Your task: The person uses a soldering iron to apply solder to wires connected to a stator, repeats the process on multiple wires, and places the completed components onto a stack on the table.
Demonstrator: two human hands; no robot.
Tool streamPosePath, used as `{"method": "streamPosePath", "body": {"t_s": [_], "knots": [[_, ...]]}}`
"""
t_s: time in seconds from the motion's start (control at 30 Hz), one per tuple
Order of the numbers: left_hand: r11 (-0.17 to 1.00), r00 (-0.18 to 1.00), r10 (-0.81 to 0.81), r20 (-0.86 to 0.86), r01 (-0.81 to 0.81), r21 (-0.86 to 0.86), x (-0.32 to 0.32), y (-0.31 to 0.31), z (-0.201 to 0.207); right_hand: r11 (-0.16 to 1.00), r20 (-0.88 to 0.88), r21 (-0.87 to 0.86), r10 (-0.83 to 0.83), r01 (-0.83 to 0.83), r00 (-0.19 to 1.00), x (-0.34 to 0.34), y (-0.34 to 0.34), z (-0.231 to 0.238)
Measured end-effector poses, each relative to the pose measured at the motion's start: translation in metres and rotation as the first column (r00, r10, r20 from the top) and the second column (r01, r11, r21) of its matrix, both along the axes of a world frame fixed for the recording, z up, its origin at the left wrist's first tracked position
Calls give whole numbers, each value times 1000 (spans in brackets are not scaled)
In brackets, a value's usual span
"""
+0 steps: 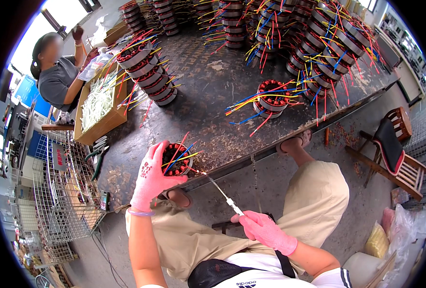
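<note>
Motor-winding workshop, stacked stators (150, 72) with coloured leads, worn workbench (208, 91), wire racks (59, 192), carton of sleeving (97, 103)

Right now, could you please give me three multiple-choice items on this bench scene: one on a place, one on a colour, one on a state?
1. Where does the stator in the left hand sit?
A. at the bench's near edge
B. on the chair
C. in the wire basket

2. What colour are the person's gloves?
A. blue
B. pink
C. black

3. What is the right hand doing?
A. resting open
B. pinching a thin white sleeve
C. holding pliers

A, the bench edge lies under it; B, both gloves are pink; B, fingers close on the sleeve.
</note>
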State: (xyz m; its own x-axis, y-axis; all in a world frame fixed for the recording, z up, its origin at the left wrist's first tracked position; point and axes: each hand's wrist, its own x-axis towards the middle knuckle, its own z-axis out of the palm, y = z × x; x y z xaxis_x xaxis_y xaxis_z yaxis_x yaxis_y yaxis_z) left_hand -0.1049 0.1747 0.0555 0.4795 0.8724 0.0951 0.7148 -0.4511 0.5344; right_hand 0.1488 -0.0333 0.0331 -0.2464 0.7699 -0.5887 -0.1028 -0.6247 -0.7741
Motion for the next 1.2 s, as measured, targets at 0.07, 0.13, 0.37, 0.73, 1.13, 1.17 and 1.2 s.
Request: {"method": "streamPosePath", "body": {"t_s": [0.07,0.13,0.37,0.73,1.13,1.17,1.2], "knots": [[1000,1000,0,1,0,0,0,0,0,1000,4,-3,0,0,1000,0,1,2],[1000,1000,-3,3,3,-1,1,0,1,1000,4,-8,-3,3,1000,0,0,1],[1000,1000,-4,-2,4,-1,1,0,0,1000,7,-28,-7,7,1000,2,0,4],[991,997,-13,-72,23,135,-7,0,-10,994,-67,50,-92,95,994,4,-7,-10],[863,690,162,705,248,-440,-22,-5,15,970,-66,109,-211,217,975,15,-4,21],[807,606,220,764,327,-492,-23,-7,13,968,-37,140,-205,208,978,14,-3,15],[748,513,275,813,417,-516,-23,-6,11,962,-5,180,-206,204,979,14,-2,13]]}}
